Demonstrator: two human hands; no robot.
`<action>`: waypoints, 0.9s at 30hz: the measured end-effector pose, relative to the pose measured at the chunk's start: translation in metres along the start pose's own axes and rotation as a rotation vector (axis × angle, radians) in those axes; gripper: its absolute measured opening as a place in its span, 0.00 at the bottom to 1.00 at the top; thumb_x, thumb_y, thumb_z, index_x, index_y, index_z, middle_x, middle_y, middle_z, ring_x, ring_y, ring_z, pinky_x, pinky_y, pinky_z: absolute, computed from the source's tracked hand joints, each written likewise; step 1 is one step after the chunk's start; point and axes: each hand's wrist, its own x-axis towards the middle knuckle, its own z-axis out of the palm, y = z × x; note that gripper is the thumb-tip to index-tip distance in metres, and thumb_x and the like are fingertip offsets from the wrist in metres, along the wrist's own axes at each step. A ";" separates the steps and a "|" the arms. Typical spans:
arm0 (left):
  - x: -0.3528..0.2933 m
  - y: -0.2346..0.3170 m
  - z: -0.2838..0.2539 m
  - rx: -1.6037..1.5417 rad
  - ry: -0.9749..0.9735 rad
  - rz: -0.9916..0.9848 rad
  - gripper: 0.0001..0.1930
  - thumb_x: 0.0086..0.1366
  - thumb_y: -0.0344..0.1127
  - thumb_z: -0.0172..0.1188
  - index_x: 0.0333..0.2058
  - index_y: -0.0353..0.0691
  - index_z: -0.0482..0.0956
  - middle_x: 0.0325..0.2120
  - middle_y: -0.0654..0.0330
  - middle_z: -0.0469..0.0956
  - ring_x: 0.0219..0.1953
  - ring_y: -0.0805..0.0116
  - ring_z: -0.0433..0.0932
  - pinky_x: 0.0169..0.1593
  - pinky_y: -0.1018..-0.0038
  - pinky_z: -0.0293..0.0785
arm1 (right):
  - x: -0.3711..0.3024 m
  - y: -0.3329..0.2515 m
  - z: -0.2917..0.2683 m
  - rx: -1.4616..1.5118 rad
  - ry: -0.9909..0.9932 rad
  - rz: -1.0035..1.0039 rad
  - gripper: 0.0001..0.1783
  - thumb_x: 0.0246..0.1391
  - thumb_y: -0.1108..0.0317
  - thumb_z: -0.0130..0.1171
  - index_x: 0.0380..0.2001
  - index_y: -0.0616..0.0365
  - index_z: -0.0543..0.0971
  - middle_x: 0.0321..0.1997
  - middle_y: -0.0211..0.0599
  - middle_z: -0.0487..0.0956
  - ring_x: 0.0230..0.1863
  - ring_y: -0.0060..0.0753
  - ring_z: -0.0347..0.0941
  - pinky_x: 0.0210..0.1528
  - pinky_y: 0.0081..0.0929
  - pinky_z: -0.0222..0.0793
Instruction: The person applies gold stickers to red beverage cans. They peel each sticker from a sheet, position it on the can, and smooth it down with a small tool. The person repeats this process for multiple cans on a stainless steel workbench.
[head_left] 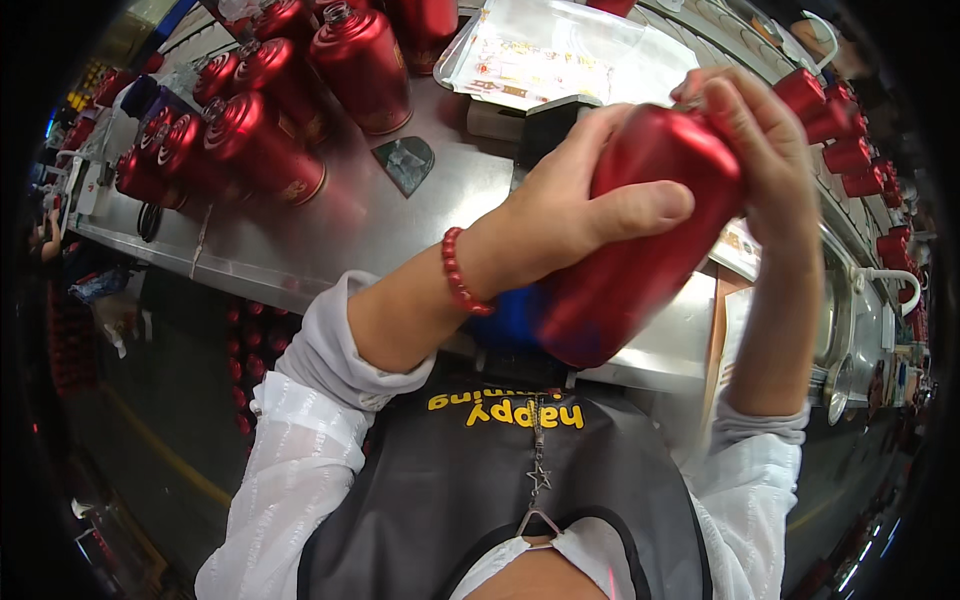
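A shiny red bottle [650, 260] is tilted in front of my chest, its neck end up and to the right. My left hand [580, 190] wraps round its body, the thumb lying across the front. At the top, the fingers of my right hand [755, 130] pinch together at the bottle's neck and cover most of it. Whether a small part sits between those fingers cannot be seen. Something bright blue [515, 318] shows below my left wrist, partly hidden by the bottle.
Several red bottles [360, 70] stand at the back left of the metal table [380, 235]. A dark flat scraper-like piece [405, 163] lies near them. Behind my hands is a white tray [545, 50] with printed sheets. More red bottles [845, 155] line the far right, by a white curved pipe [895, 275].
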 end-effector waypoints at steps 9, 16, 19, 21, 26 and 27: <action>-0.032 -0.013 -0.015 -0.660 0.159 -0.418 0.23 0.74 0.50 0.53 0.52 0.33 0.73 0.39 0.55 0.82 0.36 0.70 0.83 0.39 0.74 0.83 | -0.055 0.061 0.074 0.126 0.109 0.266 0.27 0.73 0.47 0.44 0.55 0.60 0.76 0.40 0.29 0.78 0.40 0.20 0.71 0.36 0.20 0.70; -0.025 -0.019 -0.013 -0.629 0.191 -0.387 0.23 0.75 0.50 0.51 0.51 0.33 0.75 0.38 0.54 0.83 0.35 0.68 0.84 0.40 0.72 0.84 | -0.062 0.060 0.033 -0.034 0.217 0.222 0.22 0.72 0.53 0.49 0.58 0.55 0.77 0.44 0.29 0.79 0.45 0.18 0.71 0.40 0.19 0.67; -0.019 -0.030 -0.019 -0.604 0.154 -0.371 0.22 0.73 0.49 0.54 0.51 0.33 0.73 0.39 0.55 0.82 0.38 0.68 0.83 0.43 0.71 0.83 | -0.045 0.098 -0.019 -0.596 0.392 -0.066 0.15 0.66 0.72 0.51 0.51 0.56 0.83 0.44 0.37 0.80 0.43 0.32 0.76 0.46 0.28 0.72; -0.016 -0.038 -0.020 -0.499 0.177 -0.326 0.21 0.73 0.47 0.56 0.52 0.34 0.73 0.40 0.55 0.82 0.39 0.69 0.83 0.44 0.70 0.82 | -0.028 0.117 -0.053 -0.904 0.267 -0.085 0.17 0.58 0.79 0.51 0.47 0.57 0.85 0.45 0.43 0.79 0.48 0.41 0.75 0.51 0.34 0.72; -0.022 -0.033 -0.029 -0.364 0.200 -0.341 0.27 0.71 0.50 0.59 0.55 0.31 0.69 0.46 0.55 0.79 0.45 0.71 0.80 0.52 0.72 0.78 | 0.032 0.139 -0.048 -1.221 -0.078 -0.001 0.20 0.52 0.73 0.61 0.47 0.38 0.87 0.54 0.31 0.77 0.57 0.40 0.69 0.56 0.37 0.71; -0.023 -0.034 -0.029 -0.353 0.200 -0.344 0.28 0.71 0.51 0.59 0.55 0.31 0.68 0.47 0.55 0.78 0.47 0.71 0.79 0.53 0.72 0.77 | 0.043 0.139 -0.047 -1.272 -0.079 0.035 0.19 0.53 0.72 0.60 0.47 0.39 0.87 0.52 0.31 0.77 0.57 0.39 0.69 0.56 0.37 0.71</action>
